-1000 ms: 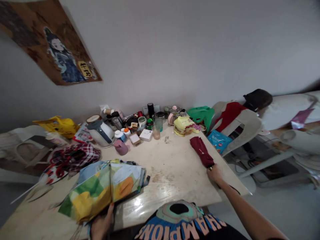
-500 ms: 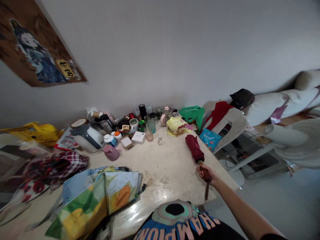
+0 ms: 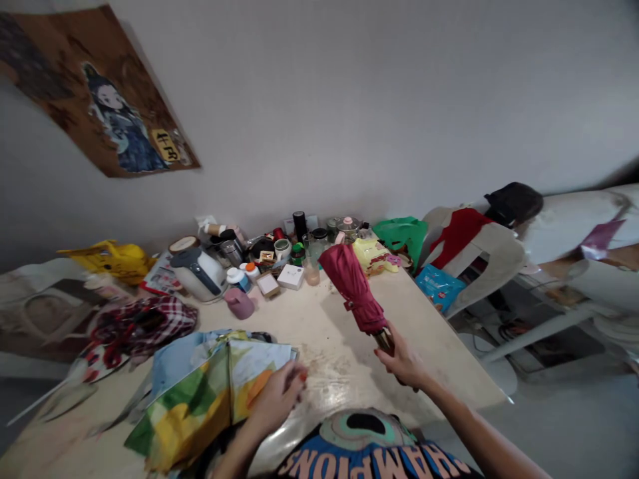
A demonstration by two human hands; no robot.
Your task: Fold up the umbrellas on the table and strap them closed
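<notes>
A folded dark red umbrella (image 3: pixel 352 286) is raised at a slant over the table, its furled canopy pointing up and to the left. My right hand (image 3: pixel 403 359) is wrapped around its brown handle, most of which the fingers hide. Lower and to the left, my left hand (image 3: pixel 282 396) has loosely bent fingers, held apart, with nothing in them. It hovers by the right edge of a colourful green, yellow and blue bag (image 3: pixel 200 399), overlapping it in view; whether they touch I cannot tell.
A pink watering-can-like jug (image 3: pixel 240 304), kettle (image 3: pixel 200 274), white box (image 3: pixel 291 277) and several bottles and cups crowd the table's back. A yellow snack bag (image 3: pixel 372 256) lies behind the umbrella. On the right are a blue packet (image 3: pixel 438 287) and a white chair (image 3: pixel 499 256).
My right hand has lifted the umbrella off the tabletop and drawn it leftward. My left hand has come into view beside the colourful bag. The camera view has shifted left.
</notes>
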